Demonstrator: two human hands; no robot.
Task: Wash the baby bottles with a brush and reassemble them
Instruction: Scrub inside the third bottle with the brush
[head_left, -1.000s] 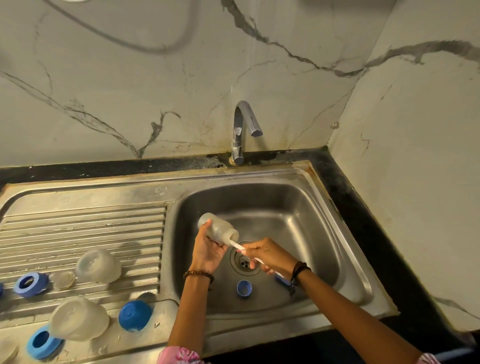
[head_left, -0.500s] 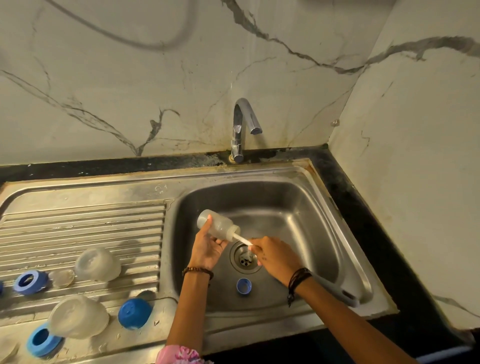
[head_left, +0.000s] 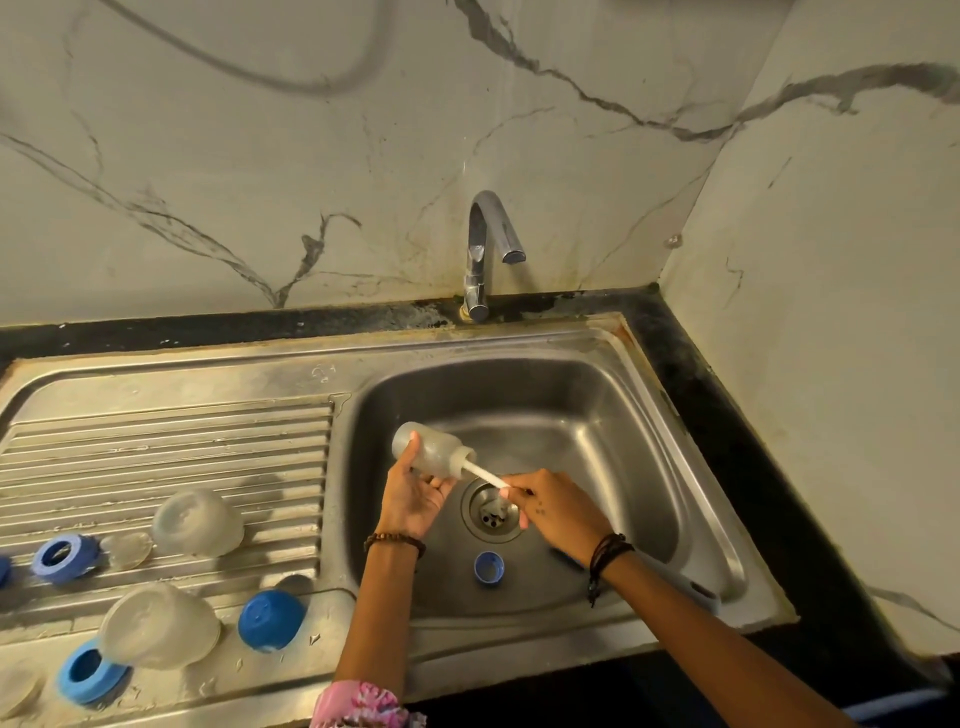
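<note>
Over the steel sink basin my left hand grips a clear baby bottle lying on its side, mouth toward the right. A white brush handle sticks out of the bottle's mouth, its head hidden inside. My right hand grips the handle above the drain. A blue ring lies on the basin floor near the front.
On the ribbed drainboard at left lie clear domed caps, blue screw rings, a blue cap and a clear teat. The tap stands behind the basin, with no water seen running. Marble walls close in behind and on the right.
My right hand has pushed the brush deeper into the bottle, so less white handle shows. The bottle and my left hand have stayed over the drain.
</note>
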